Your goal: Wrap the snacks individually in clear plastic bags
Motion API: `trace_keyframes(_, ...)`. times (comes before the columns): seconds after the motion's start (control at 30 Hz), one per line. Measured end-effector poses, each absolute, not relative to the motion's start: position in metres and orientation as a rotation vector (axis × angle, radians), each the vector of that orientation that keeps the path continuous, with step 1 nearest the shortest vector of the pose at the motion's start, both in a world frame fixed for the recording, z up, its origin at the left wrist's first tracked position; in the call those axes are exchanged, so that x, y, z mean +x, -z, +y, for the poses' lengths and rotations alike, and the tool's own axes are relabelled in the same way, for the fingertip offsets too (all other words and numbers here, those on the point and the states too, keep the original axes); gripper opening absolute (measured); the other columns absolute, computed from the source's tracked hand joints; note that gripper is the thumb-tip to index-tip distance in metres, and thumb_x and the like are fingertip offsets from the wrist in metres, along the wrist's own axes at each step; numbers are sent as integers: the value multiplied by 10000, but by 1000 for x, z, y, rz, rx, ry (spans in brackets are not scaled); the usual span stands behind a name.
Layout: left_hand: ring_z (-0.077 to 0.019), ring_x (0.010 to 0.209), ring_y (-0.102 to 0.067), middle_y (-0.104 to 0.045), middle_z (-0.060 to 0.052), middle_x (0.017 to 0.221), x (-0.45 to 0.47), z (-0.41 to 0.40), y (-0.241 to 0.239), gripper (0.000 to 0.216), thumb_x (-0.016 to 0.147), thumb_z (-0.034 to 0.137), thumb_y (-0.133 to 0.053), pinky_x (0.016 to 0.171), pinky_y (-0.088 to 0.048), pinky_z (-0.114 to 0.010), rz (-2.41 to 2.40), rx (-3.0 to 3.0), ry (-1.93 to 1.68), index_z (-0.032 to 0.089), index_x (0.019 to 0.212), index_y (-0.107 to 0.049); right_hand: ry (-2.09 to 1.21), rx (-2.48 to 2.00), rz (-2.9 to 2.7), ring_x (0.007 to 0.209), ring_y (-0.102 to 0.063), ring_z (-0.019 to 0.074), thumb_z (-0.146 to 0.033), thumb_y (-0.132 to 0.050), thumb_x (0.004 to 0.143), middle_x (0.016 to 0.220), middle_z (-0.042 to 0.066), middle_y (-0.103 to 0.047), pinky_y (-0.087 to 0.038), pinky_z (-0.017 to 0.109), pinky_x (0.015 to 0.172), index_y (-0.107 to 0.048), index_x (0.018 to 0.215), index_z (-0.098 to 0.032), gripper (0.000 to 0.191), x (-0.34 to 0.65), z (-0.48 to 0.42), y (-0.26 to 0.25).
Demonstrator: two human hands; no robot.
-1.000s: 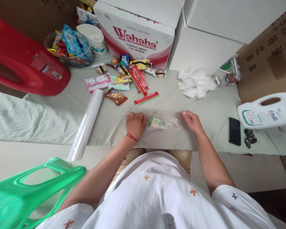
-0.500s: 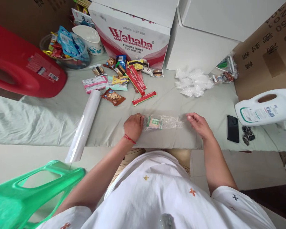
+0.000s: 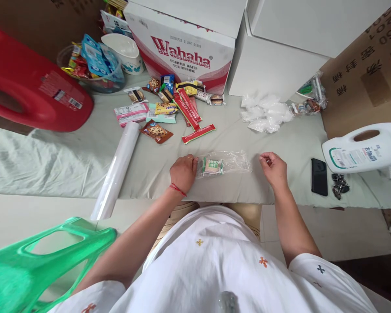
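Note:
A clear plastic bag [image 3: 230,161] with a small green-and-white snack packet [image 3: 212,166] inside lies on the pale green cloth in front of me. My left hand [image 3: 183,172] is closed and holds the bag's left end by the packet. My right hand [image 3: 273,168] rests just right of the bag with its fingers curled in, apart from the plastic and with nothing visible in them. A red string circles my left wrist.
Loose snack packets [image 3: 169,108] and red bars [image 3: 198,134] lie beyond the bag, below a Wahaha carton [image 3: 185,48]. A white roll [image 3: 117,167], red jug [image 3: 32,87], empty bags [image 3: 267,114], white jug [image 3: 368,148], phone [image 3: 319,177], keys [image 3: 340,184] and green stool [image 3: 35,261] surround me.
My right hand let go of the bag's right end and drew away to the right, curling its fingers. My left hand kept its hold on the bag.

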State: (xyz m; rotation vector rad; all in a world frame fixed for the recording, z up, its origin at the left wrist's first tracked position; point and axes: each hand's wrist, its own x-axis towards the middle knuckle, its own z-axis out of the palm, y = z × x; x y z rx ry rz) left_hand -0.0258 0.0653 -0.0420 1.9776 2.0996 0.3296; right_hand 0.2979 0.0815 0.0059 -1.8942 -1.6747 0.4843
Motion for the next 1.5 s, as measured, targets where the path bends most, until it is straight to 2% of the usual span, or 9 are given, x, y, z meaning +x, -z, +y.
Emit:
trace_keyframes(0.13,-279,911,-679,-736,-132,927,-29,65,38,363,1049,403,-373,721,-390,-340,2081,1896,-403,178,1005,-655,-511,-1564,-2065,898,-662,200,-376,-522,995,1129,97,-686,-534,341,818,-715,1245,-226,350,258,75,2)
trace_keyframes(0.3,-204,707,-595,-603,-6,722,-46,69,25,266,958,430,-505,669,-369,-310,1836,1607,-634,207,1038,-627,-527,-1708,-2059,888,-664,222,-323,-535,981,1071,102,-667,-553,369,811,-742,1175,-200,309,241,81,13)
trace_keyframes(0.57,-105,597,-526,-526,62,778,-62,76,12,429,676,253,-781,585,-406,-260,1458,1038,-813,197,1048,-574,-673,-1165,-2268,938,-619,183,-316,-549,1025,1239,98,-615,-544,344,856,-705,1321,-260,340,186,70,6)
trace_keyframes(0.77,-119,554,-632,-556,68,665,-43,78,-12,396,681,120,-790,515,-408,-215,1289,622,-877,178,987,-545,-882,-1144,-2163,1024,-621,215,-291,-631,966,1209,101,-603,-535,377,904,-726,1260,-241,314,181,80,23)
trace_keyframes(0.97,-124,700,-713,-697,-11,791,12,77,-22,295,772,88,-704,732,-557,-259,1149,465,-967,160,1009,-545,-1094,-1232,-1999,789,-565,146,-181,-653,829,1257,94,-612,-523,329,790,-433,1563,-232,768,182,86,23)
trace_keyframes(1.17,-73,535,-571,-768,-49,1005,27,64,6,266,853,135,-523,527,-447,-222,1307,824,-1032,172,1080,-658,-1408,-1106,-1802,719,-530,107,-329,-681,822,1356,71,-608,-513,299,719,-383,1578,-295,813,197,92,28)
trace_keyframes(1.27,-114,667,-662,-784,-38,1127,28,60,16,354,904,167,-485,686,-553,-272,1421,1095,-972,209,1163,-723,-1204,-1290,-1708,823,-588,158,-385,-593,899,1343,105,-642,-534,343,792,-522,1455,-246,578,219,95,26)
trace_keyframes(1.4,-198,1171,-693,-712,-35,1376,30,64,14,382,874,130,-532,1085,-509,-348,1532,1334,-908,218,1170,-755,-565,-1820,-1763,1052,-562,299,-463,-557,937,1149,167,-680,-472,485,970,-631,1302,-161,479,242,98,30)
trace_keyframes(1.5,-215,1124,-708,-669,-57,1441,30,70,8,389,844,144,-587,1081,-510,-362,1605,1365,-801,202,1198,-740,-456,-1960,-1911,1082,-523,344,-519,-662,877,1055,163,-663,-435,518,995,-698,1163,-171,451,243,98,37)
